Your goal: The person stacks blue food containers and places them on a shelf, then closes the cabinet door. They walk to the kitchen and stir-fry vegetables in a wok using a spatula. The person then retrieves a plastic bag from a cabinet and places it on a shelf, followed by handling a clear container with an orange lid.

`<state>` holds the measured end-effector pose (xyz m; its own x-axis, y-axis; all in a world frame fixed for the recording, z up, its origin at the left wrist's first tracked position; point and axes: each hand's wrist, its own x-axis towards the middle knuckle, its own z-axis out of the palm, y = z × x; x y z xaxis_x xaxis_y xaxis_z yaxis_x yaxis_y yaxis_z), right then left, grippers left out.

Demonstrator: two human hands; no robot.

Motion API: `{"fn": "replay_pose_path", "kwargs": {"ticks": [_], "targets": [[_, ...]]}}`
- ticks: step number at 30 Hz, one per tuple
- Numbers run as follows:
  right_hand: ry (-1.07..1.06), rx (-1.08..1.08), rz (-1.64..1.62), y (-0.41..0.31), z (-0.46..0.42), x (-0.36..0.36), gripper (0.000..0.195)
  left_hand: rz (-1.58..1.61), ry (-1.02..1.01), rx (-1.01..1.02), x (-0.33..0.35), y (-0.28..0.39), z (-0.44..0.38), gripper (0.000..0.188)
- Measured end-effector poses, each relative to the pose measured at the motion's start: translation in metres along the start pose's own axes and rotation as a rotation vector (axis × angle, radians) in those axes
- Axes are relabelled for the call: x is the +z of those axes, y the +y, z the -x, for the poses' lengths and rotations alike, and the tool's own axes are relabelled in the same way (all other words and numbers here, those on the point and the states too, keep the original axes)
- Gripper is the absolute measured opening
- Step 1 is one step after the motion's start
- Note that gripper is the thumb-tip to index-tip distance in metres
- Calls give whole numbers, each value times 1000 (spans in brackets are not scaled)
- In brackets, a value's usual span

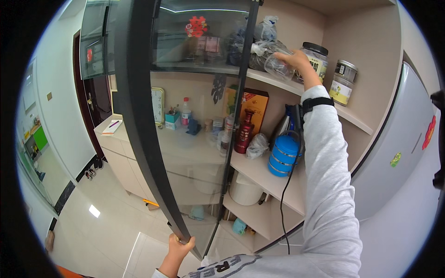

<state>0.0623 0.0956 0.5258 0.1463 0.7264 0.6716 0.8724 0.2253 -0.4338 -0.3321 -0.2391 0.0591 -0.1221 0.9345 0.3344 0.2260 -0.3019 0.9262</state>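
Note:
My left hand grips the lower part of the black frame of a glass cabinet door, which stands swung out. On the upper shelf, my right hand holds a clear plastic container, its fingers partly hidden behind it. Close by the right hand is a larger labelled jar with a black lid, partly covered by my wrist. A tied plastic bag with dark contents lies left of the container. Farther right stand a lidded tin and a yellow-labelled jar, one on top of the other.
The middle shelf carries a dark red bottle, an orange box, a crumpled plastic bag and a blue tiered food carrier. A black cable hangs past the shelf edge. A refrigerator stands at right.

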Motion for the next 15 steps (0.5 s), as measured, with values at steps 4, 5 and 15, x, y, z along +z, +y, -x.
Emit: {"fn": "replay_pose_path", "kwargs": {"ticks": [4,5,15], "targets": [[-93,124,-293,-20,28,-20,92,15,1,-29,-3,-9,2,20],[-137,111,-416,-21,34,-20,89,15,11,-24,-2,-8,4,21],[-259,1,-791,-10,142,-70,70,-53,15,45,7,8,4,17]]}}
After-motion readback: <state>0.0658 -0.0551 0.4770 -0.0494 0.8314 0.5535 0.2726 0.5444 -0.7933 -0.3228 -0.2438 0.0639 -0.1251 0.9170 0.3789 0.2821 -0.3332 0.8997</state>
